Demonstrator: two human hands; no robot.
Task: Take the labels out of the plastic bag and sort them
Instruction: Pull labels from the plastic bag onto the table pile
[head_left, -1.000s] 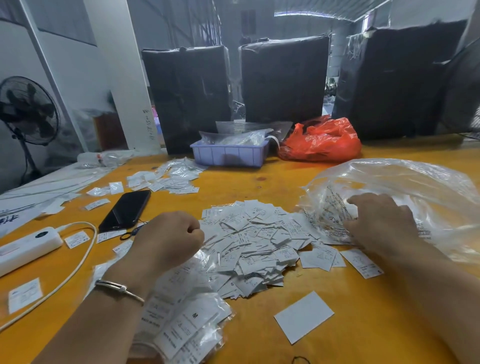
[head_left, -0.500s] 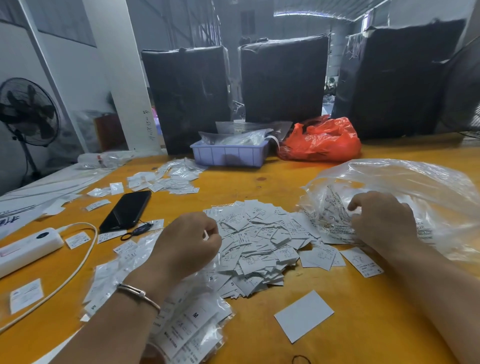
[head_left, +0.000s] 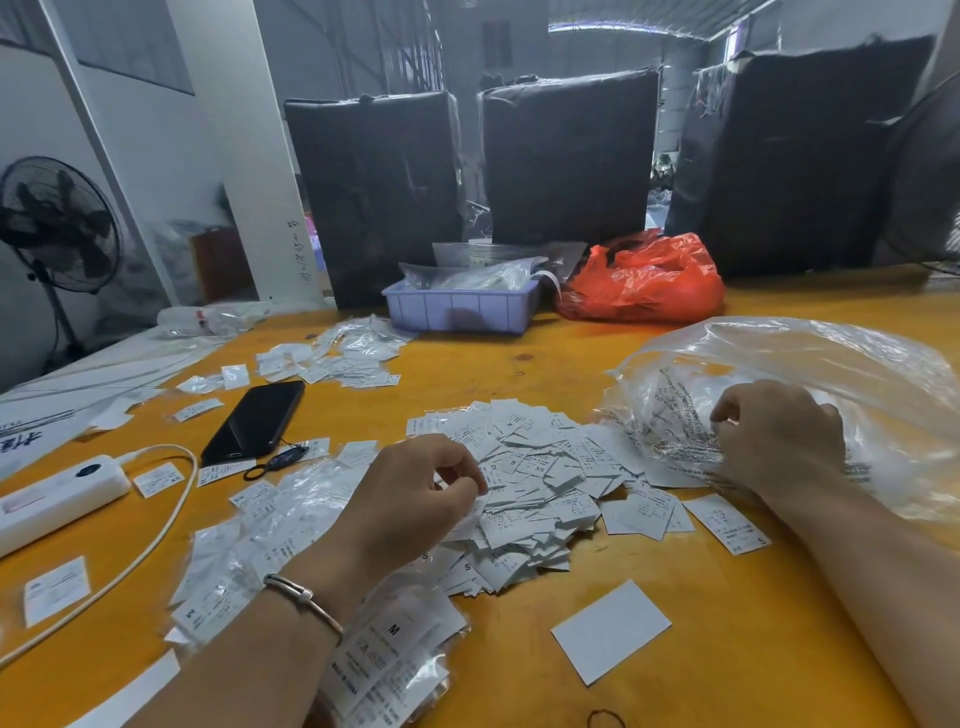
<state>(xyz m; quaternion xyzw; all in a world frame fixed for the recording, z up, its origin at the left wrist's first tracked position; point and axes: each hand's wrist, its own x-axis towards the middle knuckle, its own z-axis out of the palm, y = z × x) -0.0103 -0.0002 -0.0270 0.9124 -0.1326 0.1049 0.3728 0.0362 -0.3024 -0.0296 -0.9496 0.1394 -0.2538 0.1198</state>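
**White labels out of the bag, sorting under way**

White plastic power bank with its cream cable (head_left: 62, 493) lies at the far left of the yellow-orange wooden table (head_left: 545, 364), a black smartphone (head_left: 254, 421) just beyond it. Small clear packets of labels (head_left: 395, 660), one marked "M", lie under the left forearm. Left hand (head_left: 410, 499) hovers at the near edge of the loose heap of white paper labels (head_left: 540, 488), fingers curled, thumb and forefinger apparently pinching a single label. Legible sizes in the heap: "S" and "XS". Right hand (head_left: 779, 436) grips the crumpled mouth of the large clear plastic bag (head_left: 831, 374), which carries printed warning text too small to read.

Judgement: emptying looks largely complete; sorting by size is in hand. Next move calls for reading each size mark and separating single labels cleanly.
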